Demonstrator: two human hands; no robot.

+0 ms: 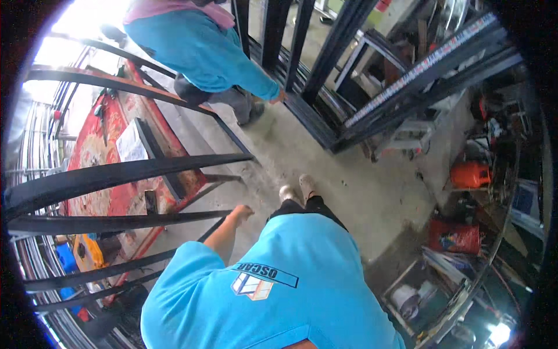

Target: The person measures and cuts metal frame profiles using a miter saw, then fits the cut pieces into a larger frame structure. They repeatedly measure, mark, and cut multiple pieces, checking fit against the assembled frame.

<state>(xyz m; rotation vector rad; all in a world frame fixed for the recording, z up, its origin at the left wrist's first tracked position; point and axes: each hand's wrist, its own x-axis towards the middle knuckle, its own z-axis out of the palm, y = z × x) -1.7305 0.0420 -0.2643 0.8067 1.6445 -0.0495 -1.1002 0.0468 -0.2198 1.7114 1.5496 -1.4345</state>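
My left hand (240,213) hangs low beside a black metal frame bar (133,221) that reaches in from the left. The hand is small and blurred, so I cannot make out whether its fingers are closed or touching that bar. My right hand is out of view. Ahead of me, a co-worker in a blue top (192,46) bends forward. One hand of that person (278,97) touches the base of a stack of black metal frames (317,125) standing on the floor. A longer black bar (128,174) crosses above the red table.
The worn red table (110,157) at left carries a white paper (132,142) and a dark phone-like object (151,202). On the right are an orange gas cylinder (471,174), a red bucket (454,237) and a crate (410,296) with scraps. Bare concrete floor (372,198) lies around my feet.
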